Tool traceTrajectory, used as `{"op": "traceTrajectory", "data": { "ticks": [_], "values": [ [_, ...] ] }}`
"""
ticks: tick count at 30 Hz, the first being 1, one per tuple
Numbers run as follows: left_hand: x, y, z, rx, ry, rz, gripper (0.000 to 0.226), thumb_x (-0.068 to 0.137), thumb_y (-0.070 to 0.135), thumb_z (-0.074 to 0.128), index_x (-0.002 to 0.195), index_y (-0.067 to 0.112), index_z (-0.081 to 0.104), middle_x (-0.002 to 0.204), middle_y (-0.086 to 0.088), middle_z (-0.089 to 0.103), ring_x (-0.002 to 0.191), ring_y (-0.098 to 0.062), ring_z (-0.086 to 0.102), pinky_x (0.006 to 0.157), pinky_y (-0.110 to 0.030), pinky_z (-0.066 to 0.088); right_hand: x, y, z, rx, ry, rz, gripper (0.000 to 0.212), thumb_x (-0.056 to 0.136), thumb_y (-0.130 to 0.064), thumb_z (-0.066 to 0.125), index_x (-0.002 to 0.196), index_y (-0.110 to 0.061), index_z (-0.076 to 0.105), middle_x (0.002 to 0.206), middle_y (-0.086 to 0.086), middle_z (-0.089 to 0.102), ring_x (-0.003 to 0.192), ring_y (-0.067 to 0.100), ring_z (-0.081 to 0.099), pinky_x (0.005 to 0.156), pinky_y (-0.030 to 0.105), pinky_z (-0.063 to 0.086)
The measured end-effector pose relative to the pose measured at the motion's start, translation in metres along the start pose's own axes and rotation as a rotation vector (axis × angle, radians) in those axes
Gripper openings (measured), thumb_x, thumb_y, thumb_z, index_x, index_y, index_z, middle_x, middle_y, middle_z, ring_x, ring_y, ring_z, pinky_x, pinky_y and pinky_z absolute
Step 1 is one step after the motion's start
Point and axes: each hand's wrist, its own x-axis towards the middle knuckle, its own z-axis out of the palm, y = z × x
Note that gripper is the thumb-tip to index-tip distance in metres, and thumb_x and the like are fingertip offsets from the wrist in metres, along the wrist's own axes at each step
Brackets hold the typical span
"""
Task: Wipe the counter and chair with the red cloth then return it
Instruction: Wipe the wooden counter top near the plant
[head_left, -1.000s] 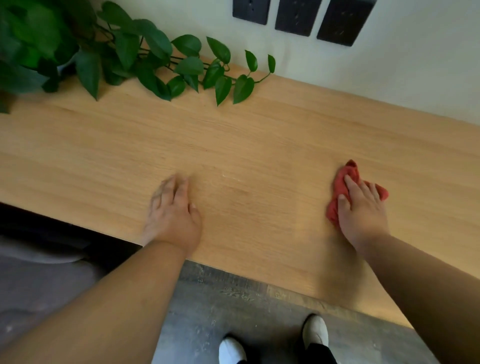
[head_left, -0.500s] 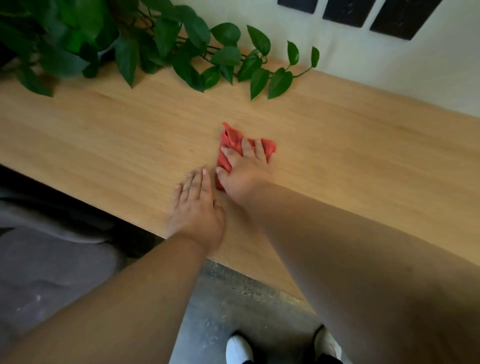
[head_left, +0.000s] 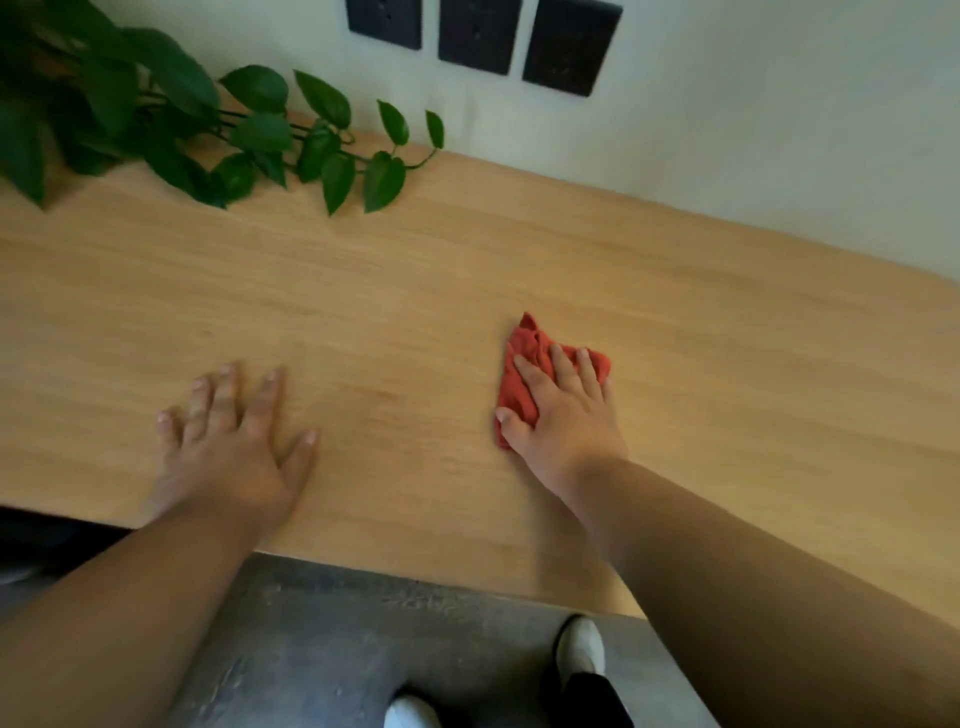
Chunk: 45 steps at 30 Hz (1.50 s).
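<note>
A crumpled red cloth (head_left: 524, 358) lies on the light wooden counter (head_left: 415, 291), right of centre. My right hand (head_left: 563, 410) presses flat on top of the cloth, fingers spread over it and thumb at its near corner. Its far tip and left side stick out from under the hand. My left hand (head_left: 234, 441) rests palm down on the bare counter to the left, fingers apart, holding nothing. No chair can be made out clearly; a dark shape sits at the lower left edge.
A leafy green plant (head_left: 156, 119) trails over the counter's back left. Three dark wall plates (head_left: 478, 36) sit on the pale wall behind. Below the counter's near edge is grey floor (head_left: 337, 649) and my white shoes (head_left: 582, 644).
My right hand slid the red cloth from beside my left hand back to the right across the counter. My left hand stayed flat, its fingers now more spread.
</note>
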Motion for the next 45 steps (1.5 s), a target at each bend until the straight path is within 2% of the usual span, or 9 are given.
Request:
{"op": "traceTrajectory", "data": {
  "ticks": [6, 12, 16, 22, 25, 28, 34, 42, 45],
  "values": [
    [-0.005, 0.008, -0.007, 0.031, -0.026, -0.011, 0.082, 0.085, 0.075, 0.009, 0.154, 0.036, -0.013, 0.165, -0.006, -0.016, 0.151, -0.028, -0.012, 0.122, -0.053, 0.0, -0.051, 0.129, -0.021, -0.055, 0.057, 0.294, 0.078, 0.08, -0.074, 0.031, 0.151, -0.041, 0.024, 0.164, 0.007, 0.02, 0.151, 0.032, 0.009, 0.122, 0.049, 0.009],
    [-0.003, 0.004, 0.002, 0.031, 0.025, -0.012, 0.086, 0.081, 0.078, 0.006, 0.154, 0.036, -0.01, 0.166, -0.006, -0.011, 0.152, -0.028, -0.009, 0.122, -0.053, 0.001, -0.06, 0.141, -0.024, 0.014, 0.099, 0.395, 0.069, 0.088, -0.061, 0.04, 0.152, -0.035, 0.028, 0.164, 0.01, 0.02, 0.151, 0.033, 0.008, 0.122, 0.05, 0.009],
    [0.0, 0.0, 0.007, 0.048, 0.03, -0.012, 0.089, 0.078, 0.082, 0.002, 0.153, 0.036, -0.013, 0.166, -0.004, -0.012, 0.152, -0.027, -0.009, 0.122, -0.052, 0.001, -0.033, 0.093, -0.019, -0.013, 0.083, 0.285, 0.071, 0.089, -0.066, 0.031, 0.153, -0.036, 0.024, 0.165, 0.006, 0.015, 0.152, 0.031, 0.006, 0.123, 0.048, 0.006],
    [0.005, -0.001, 0.014, 0.026, 0.07, -0.021, 0.09, 0.077, 0.082, 0.005, 0.154, 0.036, -0.005, 0.167, -0.004, -0.007, 0.152, -0.026, -0.006, 0.122, -0.051, 0.0, 0.032, -0.073, 0.01, -0.046, 0.005, -0.049, 0.076, 0.083, -0.072, 0.027, 0.152, -0.042, 0.017, 0.167, 0.003, 0.008, 0.152, 0.031, 0.0, 0.121, 0.053, 0.001],
    [0.007, -0.003, 0.018, -0.016, 0.111, -0.019, 0.081, 0.082, 0.074, 0.006, 0.154, 0.036, 0.002, 0.167, -0.005, -0.002, 0.152, -0.025, -0.003, 0.122, -0.051, 0.001, 0.038, -0.157, 0.029, -0.062, -0.061, -0.212, 0.076, 0.082, -0.073, 0.028, 0.152, -0.044, 0.017, 0.167, 0.002, 0.005, 0.152, 0.032, -0.003, 0.118, 0.057, -0.004],
    [0.007, -0.003, 0.02, -0.011, 0.128, -0.012, 0.073, 0.087, 0.063, 0.006, 0.154, 0.036, 0.002, 0.167, -0.005, 0.0, 0.152, -0.025, -0.001, 0.122, -0.053, 0.003, 0.028, -0.188, 0.04, -0.045, -0.084, -0.312, 0.073, 0.085, -0.069, 0.033, 0.152, -0.042, 0.02, 0.167, 0.003, 0.007, 0.152, 0.032, -0.004, 0.118, 0.059, -0.005],
    [0.003, -0.001, 0.013, 0.02, 0.072, -0.002, 0.074, 0.088, 0.066, 0.008, 0.155, 0.035, -0.004, 0.167, -0.003, -0.007, 0.152, -0.024, -0.006, 0.122, -0.052, 0.002, -0.006, -0.098, 0.027, -0.012, -0.04, -0.238, 0.076, 0.081, -0.072, 0.029, 0.15, -0.043, 0.022, 0.166, 0.0, 0.01, 0.152, 0.025, -0.003, 0.121, 0.051, -0.001],
    [-0.003, 0.005, -0.005, 0.031, -0.028, 0.001, 0.094, 0.078, 0.083, 0.011, 0.155, 0.033, -0.009, 0.166, -0.004, -0.013, 0.152, -0.026, -0.01, 0.122, -0.052, 0.002, -0.074, 0.13, -0.023, -0.049, 0.007, 0.263, 0.076, 0.084, -0.067, 0.034, 0.153, -0.036, 0.024, 0.165, 0.009, 0.017, 0.151, 0.031, 0.007, 0.123, 0.047, 0.009],
    [-0.003, 0.005, -0.006, 0.031, -0.023, -0.002, 0.095, 0.078, 0.084, 0.013, 0.155, 0.032, -0.008, 0.166, -0.005, -0.011, 0.152, -0.026, -0.01, 0.122, -0.052, 0.002, -0.096, 0.171, -0.027, -0.053, -0.007, 0.351, 0.075, 0.086, -0.063, 0.035, 0.154, -0.034, 0.022, 0.164, 0.012, 0.017, 0.151, 0.032, 0.006, 0.123, 0.047, 0.008]
  ]
}}
